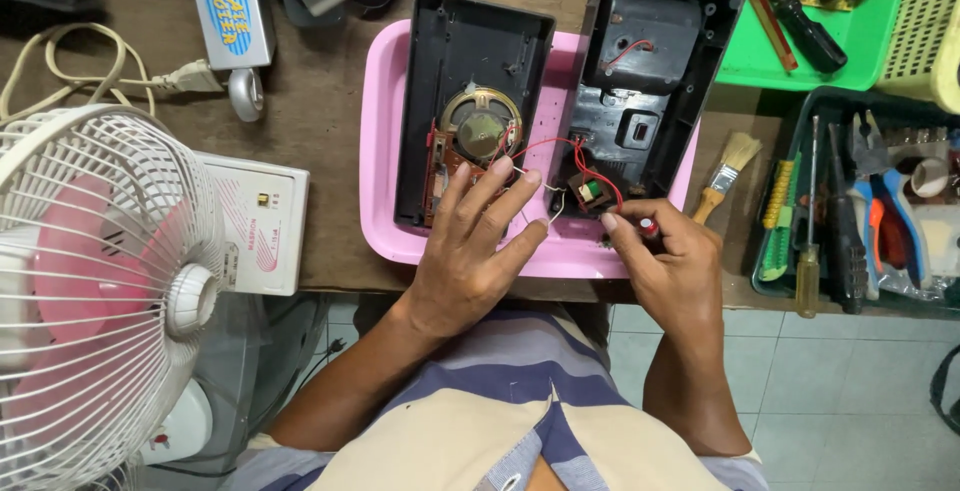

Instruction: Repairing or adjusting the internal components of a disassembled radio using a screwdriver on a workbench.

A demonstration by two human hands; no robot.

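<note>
Two black case halves [470, 101] open | speaker [482, 126], red wires [590, 166] exposed

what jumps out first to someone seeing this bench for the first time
Centre stage is a pink tray holding two halves of an opened black casing, a round speaker in the left half and red wires running between them. Both hands, left hand and right hand, work at those wires. A white fan fills the lower left.

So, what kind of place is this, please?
Probably a small electronics repair bench. An opened black casing with a speaker lies on a pink tray, both hands work at its wires, and a tool tray with screwdrivers and pliers stands at the right.
</note>
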